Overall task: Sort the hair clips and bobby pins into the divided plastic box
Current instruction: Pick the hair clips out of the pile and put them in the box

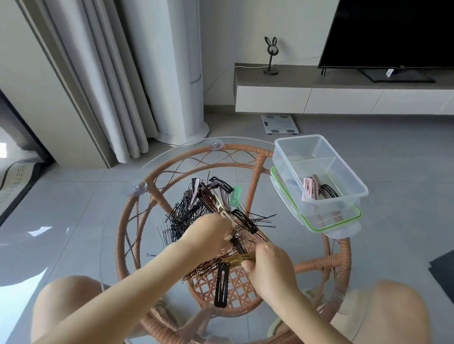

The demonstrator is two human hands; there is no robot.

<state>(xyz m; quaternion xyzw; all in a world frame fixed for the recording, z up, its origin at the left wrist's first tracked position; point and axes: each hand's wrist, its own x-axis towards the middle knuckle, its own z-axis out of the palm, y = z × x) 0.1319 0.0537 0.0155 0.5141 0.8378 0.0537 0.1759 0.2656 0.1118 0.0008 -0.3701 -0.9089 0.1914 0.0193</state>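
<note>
A tangled pile of dark bobby pins and hair clips lies on the round glass tabletop. My left hand is pinched on a gold clip at the pile's near edge. My right hand grips a bundle of gold-brown bobby pins just below it. A big black snap clip lies alone near me. At the right stands the clear divided box on its green-rimmed lid; its near compartment holds pink clips and black pins, the far one looks bare.
The glass top rests on a wicker frame with suction cups. My knees flank the table's near edge. A green clip sits at the pile's far right. Beyond are a curtain, a floor scale and a TV cabinet.
</note>
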